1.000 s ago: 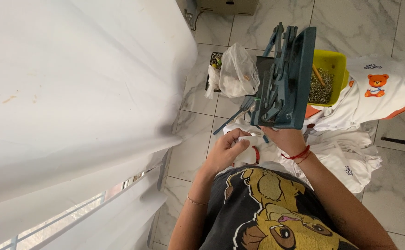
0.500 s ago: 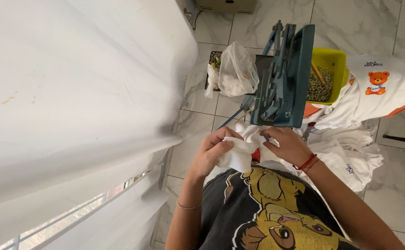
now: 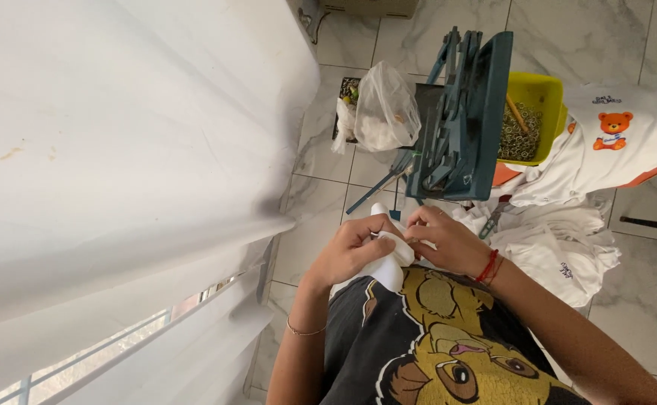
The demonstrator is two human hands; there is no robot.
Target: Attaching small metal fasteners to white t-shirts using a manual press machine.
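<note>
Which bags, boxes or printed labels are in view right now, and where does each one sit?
Clear plastic bag: on the floor, left of the blue-green press, bulging, knotted.
Cardboard box: top edge, brown, mostly cut off.
Bear print: on the white shirt at right, orange.
Small chest print: white shirt pile, dark.

White cloth (image 3: pixel 385 264); yellow tub (image 3: pixel 550 90)

- Two hands: left hand (image 3: pixel 351 251), right hand (image 3: pixel 448 240), frame centre.
- One small white cloth (image 3: pixel 390 262) between them.
- One yellow tub (image 3: pixel 542 94), upper right.
- One clear plastic bag (image 3: pixel 384 105), upper centre.
- One bear-print white shirt (image 3: pixel 613 142), right.
</note>
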